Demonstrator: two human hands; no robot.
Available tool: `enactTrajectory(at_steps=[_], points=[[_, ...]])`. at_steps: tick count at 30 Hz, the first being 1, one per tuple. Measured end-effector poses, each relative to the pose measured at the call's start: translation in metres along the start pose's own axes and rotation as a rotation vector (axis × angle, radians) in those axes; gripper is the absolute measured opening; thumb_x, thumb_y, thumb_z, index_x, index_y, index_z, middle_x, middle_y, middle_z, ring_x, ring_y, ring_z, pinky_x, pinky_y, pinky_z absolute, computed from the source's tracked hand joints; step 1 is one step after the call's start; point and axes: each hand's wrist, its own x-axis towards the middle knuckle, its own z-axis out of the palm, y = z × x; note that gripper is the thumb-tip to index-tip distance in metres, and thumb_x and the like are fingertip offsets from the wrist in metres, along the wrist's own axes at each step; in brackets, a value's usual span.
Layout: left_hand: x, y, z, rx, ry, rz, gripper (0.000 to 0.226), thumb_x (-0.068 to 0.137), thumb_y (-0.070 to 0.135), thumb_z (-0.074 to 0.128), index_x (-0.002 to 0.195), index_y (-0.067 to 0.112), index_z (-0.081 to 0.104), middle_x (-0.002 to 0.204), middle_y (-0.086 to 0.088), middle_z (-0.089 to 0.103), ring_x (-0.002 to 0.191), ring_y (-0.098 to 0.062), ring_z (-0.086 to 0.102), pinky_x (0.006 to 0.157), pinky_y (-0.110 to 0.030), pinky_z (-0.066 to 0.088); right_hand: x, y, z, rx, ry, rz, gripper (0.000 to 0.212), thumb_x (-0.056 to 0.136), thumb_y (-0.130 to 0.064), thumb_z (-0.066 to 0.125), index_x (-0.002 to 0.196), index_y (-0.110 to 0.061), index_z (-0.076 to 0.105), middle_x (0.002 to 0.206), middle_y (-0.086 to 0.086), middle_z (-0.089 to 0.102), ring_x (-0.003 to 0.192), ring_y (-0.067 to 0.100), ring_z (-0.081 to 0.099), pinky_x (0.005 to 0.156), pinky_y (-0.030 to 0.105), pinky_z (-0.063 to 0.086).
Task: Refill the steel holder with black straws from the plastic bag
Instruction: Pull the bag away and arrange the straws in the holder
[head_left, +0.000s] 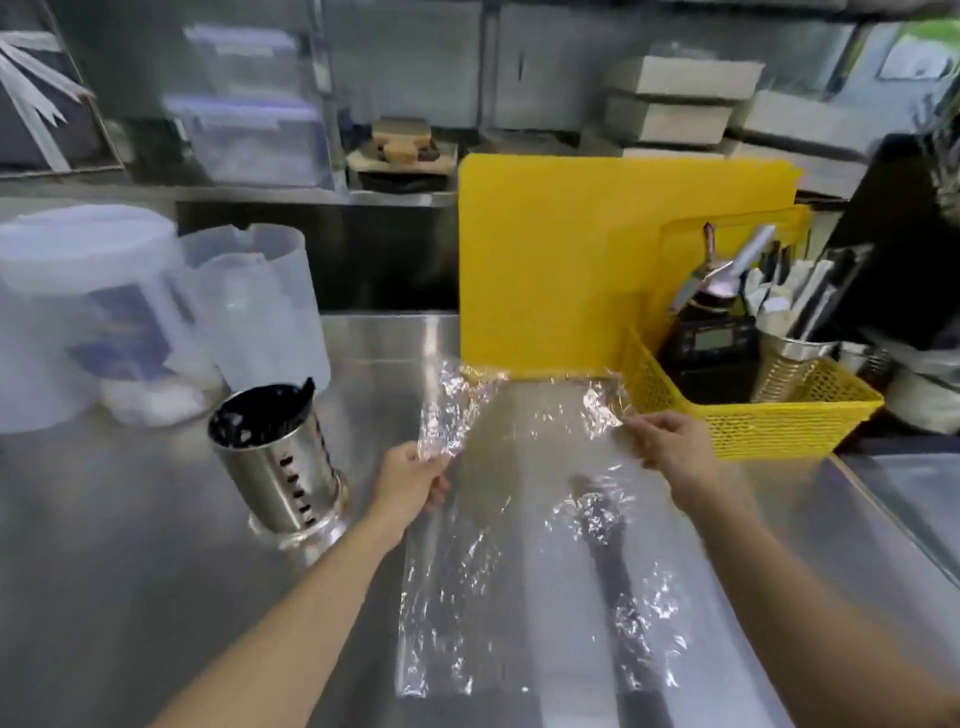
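Observation:
A clear plastic bag (498, 525) lies stretched along the steel counter in front of me. My left hand (413, 480) pinches its far left corner and my right hand (672, 447) pinches its far right corner, spreading the mouth apart. Inside the bag a dark bundle of black straws (615, 566) lies along its right side, blurred. The steel holder (278, 460), a perforated cylinder, stands upright to the left of my left hand, with black straws (262, 413) filling its top.
A yellow cutting board (561, 260) stands upright behind the bag. A yellow mesh basket (769, 421) with a bottle and a utensil cup sits at right. Clear plastic jugs (260, 306) and a tub stand at left. The counter's edge runs at far right.

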Motion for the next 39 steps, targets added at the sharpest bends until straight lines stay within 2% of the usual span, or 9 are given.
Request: enactTrajectory(at_steps=[4,9,13,15,19,21,25,31,39], points=[[-0.006,-0.029,0.015,-0.011,0.040,-0.145,0.011,0.087,0.011,0.059,0.090,0.010,0.048,0.065,-0.006,0.056,0.048,-0.013,0.049,0.039,-0.019,0.037,0.000,0.042,0.005,-0.035,-0.070,0.141,0.021,0.087,-0.008,0.059,0.096,0.011,0.061,0.064,0.011,0.057,0.053,0.020,0.049,0.050,0.027,0.039],[-0.011,-0.030,0.020,-0.033,0.046,-0.186,0.040,0.084,0.016,0.064,0.118,0.008,0.044,0.076,-0.002,0.056,0.057,-0.013,0.046,0.045,-0.018,0.037,0.010,0.074,0.006,-0.090,-0.110,0.219,0.028,0.084,-0.009,0.065,0.107,0.005,0.056,0.064,0.011,0.053,0.041,0.013,0.050,0.032,0.015,0.038],[-0.011,-0.029,0.019,0.022,0.062,-0.230,0.052,0.087,0.021,0.061,0.132,0.005,0.040,0.106,-0.004,0.059,0.066,-0.010,0.051,0.047,-0.015,0.041,0.022,0.088,0.001,-0.236,-0.159,0.219,0.021,0.081,-0.017,0.069,0.095,-0.004,0.060,0.065,0.007,0.053,0.061,0.023,0.051,0.050,0.024,0.045],[-0.011,-0.027,0.016,0.112,0.086,-0.204,0.050,0.089,0.025,0.059,0.130,0.001,0.043,0.118,-0.006,0.057,0.078,-0.012,0.055,0.060,-0.015,0.042,0.026,0.088,0.002,-0.373,-0.155,0.186,0.016,0.079,-0.019,0.069,0.076,-0.007,0.059,0.060,0.004,0.049,0.067,0.025,0.050,0.061,0.029,0.040],[-0.011,-0.018,0.003,0.375,0.074,-0.144,0.034,0.089,0.036,0.056,0.111,0.010,0.056,0.109,-0.007,0.060,0.094,-0.020,0.055,0.080,-0.025,0.039,0.027,0.065,0.012,-0.491,-0.142,0.119,0.026,0.081,-0.013,0.064,0.063,0.004,0.055,0.057,0.009,0.044,0.057,0.024,0.042,0.055,0.030,0.032],[-0.011,-0.010,-0.005,0.478,0.087,-0.077,0.019,0.087,0.037,0.056,0.089,0.018,0.058,0.091,-0.001,0.061,0.086,-0.021,0.057,0.079,-0.030,0.044,0.028,0.051,0.019,-0.471,-0.131,0.069,0.025,0.081,-0.012,0.065,0.079,0.013,0.060,0.069,0.014,0.051,0.066,0.027,0.048,0.061,0.033,0.036],[-0.020,0.015,-0.025,0.539,0.171,0.097,0.013,0.086,0.038,0.054,0.081,0.027,0.058,0.081,0.010,0.060,0.088,-0.018,0.062,0.074,-0.026,0.045,0.016,0.016,0.044,-0.414,-0.198,-0.024,0.024,0.082,-0.017,0.066,0.101,-0.003,0.061,0.090,0.016,0.063,0.079,0.031,0.060,0.064,0.034,0.042],[-0.040,0.053,-0.062,0.424,0.227,0.398,0.013,0.087,0.031,0.055,0.082,0.023,0.064,0.079,0.005,0.068,0.068,-0.012,0.059,0.070,-0.029,0.051,-0.027,-0.039,0.099,-0.280,-0.416,-0.122,0.015,0.086,-0.011,0.062,0.098,-0.002,0.061,0.085,0.014,0.066,0.067,0.023,0.059,0.059,0.030,0.041],[-0.058,0.057,-0.142,0.437,0.346,0.594,0.020,0.082,0.032,0.050,0.083,0.019,0.066,0.076,0.005,0.070,0.074,-0.017,0.065,0.071,-0.040,0.053,-0.083,-0.089,0.185,-0.173,-0.585,-0.221,0.016,0.085,-0.012,0.064,0.099,-0.008,0.058,0.083,0.009,0.063,0.063,0.015,0.057,0.050,0.015,0.043]])
